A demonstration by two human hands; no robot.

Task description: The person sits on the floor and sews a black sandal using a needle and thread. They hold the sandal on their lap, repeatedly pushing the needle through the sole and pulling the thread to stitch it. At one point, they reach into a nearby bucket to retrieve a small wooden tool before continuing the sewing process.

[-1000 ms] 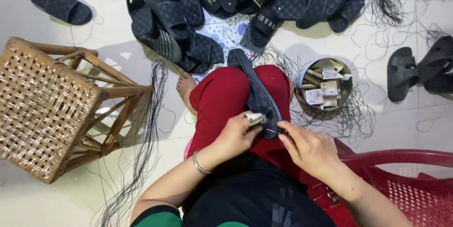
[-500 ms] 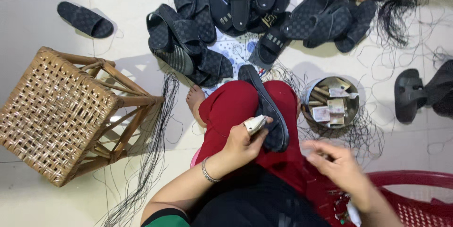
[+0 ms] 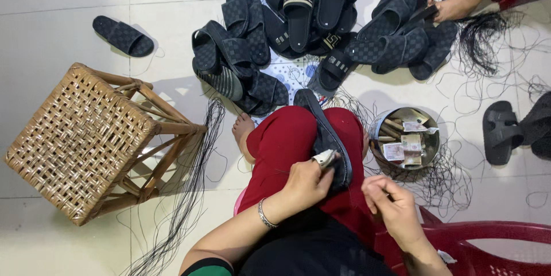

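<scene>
A: Nearest first. What did the hands have?

B: Left hand point(image 3: 307, 184) was curled shut, thumb and fingertips pinching a pale tab point(image 3: 326, 158) against the dark slipper point(image 3: 327, 132). Right hand point(image 3: 393, 207) was half curled with its fingertips drawn together. Couldn't tell if it held a thread, too fine to see.

A: Where was the slipper?

B: On the red-trousered lap, lengthwise, toe pointing away. Its near end lay under the left fingers point(image 3: 321, 174). The right hand sat just beside it, not touching.

A: Step?

B: My read: finishing work at the slipper's strap, with the left hand holding the spot. A next move would call for the left pinch to stay firm while the right comes back over to the tab.

A: Around them?

B: Red plastic chair point(image 3: 488, 241) by the right hand. Round tin point(image 3: 376, 129) of small bits just right of the knee. Black threads point(image 3: 189, 184) were strewn on the floor, and a wicker stool point(image 3: 74, 138) lay tipped at left.

A: Farther out?

B: A pile of slippers point(image 3: 241, 52) beyond the foot and a lone slipper point(image 3: 123, 36) far left. Another person's hand point(image 3: 453, 7) was top right.
</scene>
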